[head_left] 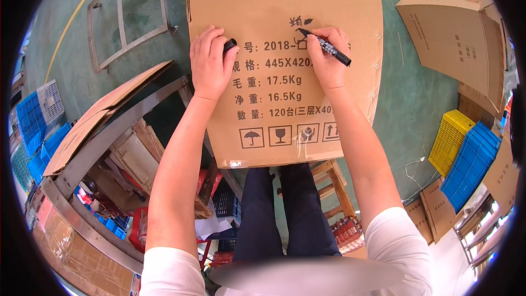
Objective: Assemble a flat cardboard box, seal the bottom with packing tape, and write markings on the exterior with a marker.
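Observation:
A large brown cardboard box (252, 0) with printed black lettering and handling symbols lies in front of me. My right hand (329, 57) grips a black marker pen (333, 50), its tip at the cardboard beside some handwritten black strokes (298, 22). Near the box's left edge, my left hand (211, 63) rests on the surface. Between its thumb and forefinger sits the black marker cap (229, 45).
Left of the box stands a metal frame table (109, 137) with flattened cardboard on it. Another metal frame (121, 16) lies on the green floor. On the right are a cardboard carton (455, 38), a yellow crate (450, 140) and a blue crate (471, 159). A wooden stool (334, 186) stands below.

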Tool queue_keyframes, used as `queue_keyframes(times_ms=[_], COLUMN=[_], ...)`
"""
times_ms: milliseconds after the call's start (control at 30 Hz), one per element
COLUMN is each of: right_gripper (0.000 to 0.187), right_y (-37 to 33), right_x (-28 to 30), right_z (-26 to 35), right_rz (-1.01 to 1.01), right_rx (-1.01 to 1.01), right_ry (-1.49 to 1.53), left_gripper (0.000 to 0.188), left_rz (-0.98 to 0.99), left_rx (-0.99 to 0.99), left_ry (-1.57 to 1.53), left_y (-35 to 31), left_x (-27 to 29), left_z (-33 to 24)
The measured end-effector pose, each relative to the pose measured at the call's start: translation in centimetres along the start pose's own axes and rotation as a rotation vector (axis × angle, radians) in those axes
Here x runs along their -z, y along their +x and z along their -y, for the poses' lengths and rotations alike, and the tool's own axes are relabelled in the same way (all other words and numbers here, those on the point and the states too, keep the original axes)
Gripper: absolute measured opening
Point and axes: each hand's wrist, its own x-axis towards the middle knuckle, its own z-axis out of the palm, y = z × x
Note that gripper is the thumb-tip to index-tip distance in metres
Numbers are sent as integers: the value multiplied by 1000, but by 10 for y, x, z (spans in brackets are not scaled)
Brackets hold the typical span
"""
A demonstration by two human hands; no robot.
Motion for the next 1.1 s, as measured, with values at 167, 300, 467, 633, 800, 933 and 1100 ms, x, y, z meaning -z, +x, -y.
queue_keyframes(times_ms=[167, 300, 467, 633, 800, 933, 1100], right_gripper=[8, 7, 6, 6, 5, 5, 4], right_y=[1, 1, 2, 4, 0, 0, 0], right_x=[0, -1, 2, 1, 3, 4, 1], right_z=[0, 1, -2, -1, -3, -2, -4], right_rz=[24, -11, 66, 39, -61, -47, -120], right_rx=[35, 16, 75, 93, 38, 30, -45], right_ry=[-18, -27, -12, -10, 28, -29, 16], left_gripper=[23, 22, 22, 22, 23, 23, 22], left_rz=[12, 1, -2, -2, -9, 0, 3], left_rx=[-23, -6, -9, -9, -15, -9, -9], left_ry=[15, 22, 18, 19, 8, 19, 24], left_y=[0, 1, 1, 1, 1, 1, 1], left_x=[1, 0, -1, 0, -1, -1, 0], left_z=[-1, 0, -1, -1, 0, -2, -2])
